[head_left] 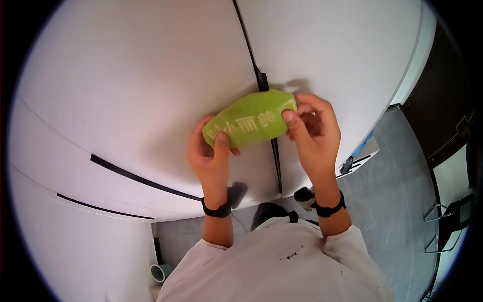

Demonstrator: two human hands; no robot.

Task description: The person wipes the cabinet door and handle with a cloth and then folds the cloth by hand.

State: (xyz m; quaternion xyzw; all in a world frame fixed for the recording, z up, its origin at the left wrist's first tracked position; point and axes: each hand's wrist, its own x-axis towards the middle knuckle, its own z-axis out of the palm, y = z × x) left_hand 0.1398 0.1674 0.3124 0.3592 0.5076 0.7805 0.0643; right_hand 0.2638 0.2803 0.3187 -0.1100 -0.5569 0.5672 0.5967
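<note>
A green cloth or packet (pixel 250 120) with pale printed characters is stretched between my two hands, in front of white cabinet doors (pixel 166 65). My left hand (pixel 211 146) grips its left end, thumb on the printed face. On the right end, my right hand (pixel 314 128) pinches it between thumb and fingers. The fingers behind it are partly hidden. Just behind the green item runs the dark vertical gap with a black handle (pixel 262 80).
Black drawer handles (pixel 141 179) run along the lower left. A pale green round container (pixel 160 273) is at the bottom left. At the right are grey floor tiles (pixel 387 181), a dark door (pixel 436 100) and a black chair (pixel 455 216).
</note>
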